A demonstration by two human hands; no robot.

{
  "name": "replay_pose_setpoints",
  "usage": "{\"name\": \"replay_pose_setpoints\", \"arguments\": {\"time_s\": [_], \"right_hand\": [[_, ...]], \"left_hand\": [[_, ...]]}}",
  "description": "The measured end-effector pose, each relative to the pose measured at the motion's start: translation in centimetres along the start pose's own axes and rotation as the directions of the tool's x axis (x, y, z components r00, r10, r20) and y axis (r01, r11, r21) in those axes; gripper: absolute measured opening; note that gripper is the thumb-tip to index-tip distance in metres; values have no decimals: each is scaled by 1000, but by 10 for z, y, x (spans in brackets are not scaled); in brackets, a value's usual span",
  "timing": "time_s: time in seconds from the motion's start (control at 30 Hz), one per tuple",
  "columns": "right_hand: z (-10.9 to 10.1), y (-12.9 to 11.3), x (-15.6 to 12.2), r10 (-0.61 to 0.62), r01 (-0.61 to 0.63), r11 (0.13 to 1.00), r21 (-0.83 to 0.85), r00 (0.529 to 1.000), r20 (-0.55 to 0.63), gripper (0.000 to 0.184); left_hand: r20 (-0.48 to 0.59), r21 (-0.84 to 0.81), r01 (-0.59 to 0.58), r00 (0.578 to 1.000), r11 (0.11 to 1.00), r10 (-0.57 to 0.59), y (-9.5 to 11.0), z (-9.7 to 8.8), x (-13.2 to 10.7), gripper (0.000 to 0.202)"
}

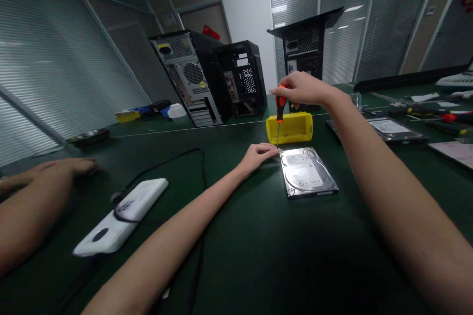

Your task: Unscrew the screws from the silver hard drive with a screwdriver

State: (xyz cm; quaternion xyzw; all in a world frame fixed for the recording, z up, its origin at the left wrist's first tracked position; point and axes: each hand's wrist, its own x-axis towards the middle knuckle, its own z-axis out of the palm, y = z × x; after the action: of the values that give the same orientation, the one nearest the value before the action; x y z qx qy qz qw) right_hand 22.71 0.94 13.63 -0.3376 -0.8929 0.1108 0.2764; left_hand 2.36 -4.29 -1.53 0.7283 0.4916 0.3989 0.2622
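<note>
A silver hard disk drive (303,173) with a pale label lies flat on the dark green table. My right hand (300,89) grips the orange and black handle of a screwdriver (280,106), which points straight down. The screwdriver's tip is at the drive's far left corner. At that same corner is my left hand (261,153), its fingers drawn together beside the tip; whatever they pinch is too small to make out. Just behind the drive stands a yellow plastic bin (291,129).
A white power strip (121,219) and black cable (204,167) lie at left, near another person's arm (40,202). Computer cases (207,71) stand at the back. Another hard drive (391,129) and hand tools (449,118) are at right.
</note>
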Motion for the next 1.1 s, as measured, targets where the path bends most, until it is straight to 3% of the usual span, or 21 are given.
{"name": "replay_pose_setpoints", "arguments": {"time_s": [1.1], "right_hand": [[0, -1, 0, -16, 14, 999, 31, 996, 90, 41]], "left_hand": [[41, -62, 10, 999, 998, -7, 4, 0, 0, 27]]}}
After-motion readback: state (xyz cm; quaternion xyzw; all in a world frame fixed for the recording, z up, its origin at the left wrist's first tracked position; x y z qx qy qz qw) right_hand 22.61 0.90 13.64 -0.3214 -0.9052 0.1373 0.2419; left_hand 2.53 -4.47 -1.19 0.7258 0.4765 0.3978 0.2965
